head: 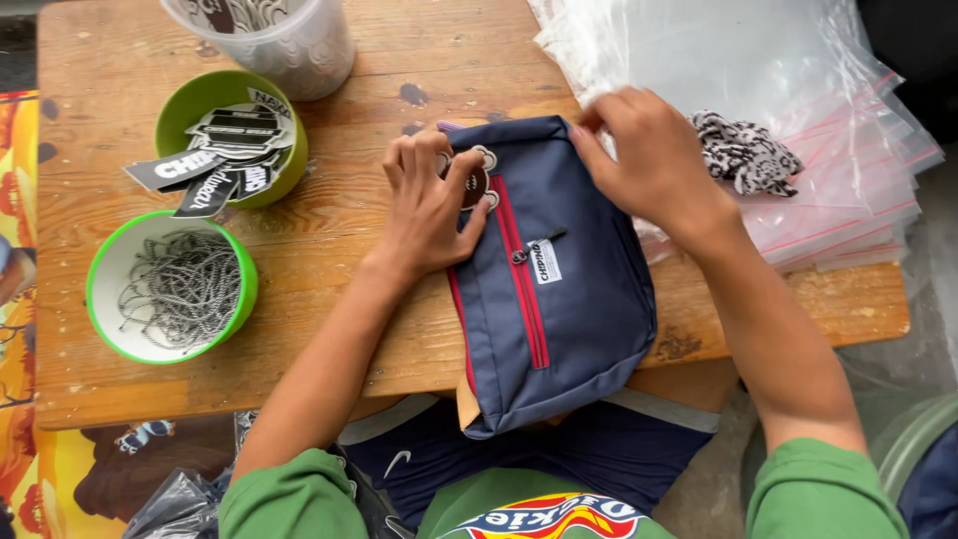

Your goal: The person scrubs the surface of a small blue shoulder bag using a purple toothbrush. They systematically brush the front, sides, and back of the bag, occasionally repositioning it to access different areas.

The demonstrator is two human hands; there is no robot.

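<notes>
Pouch [559, 289] soft, light, floppy; your left hand [431, 205] pinches its tag, right hand [649, 160] pinches top corner; grip seams.

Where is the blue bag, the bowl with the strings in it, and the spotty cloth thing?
Blue bag [589, 299]: head view, on its front panel right of the red zipper.
Bowl of strings [95, 274]: head view, on its green left rim.
Spotty cloth [743, 152]: head view, on its middle folds.
</notes>
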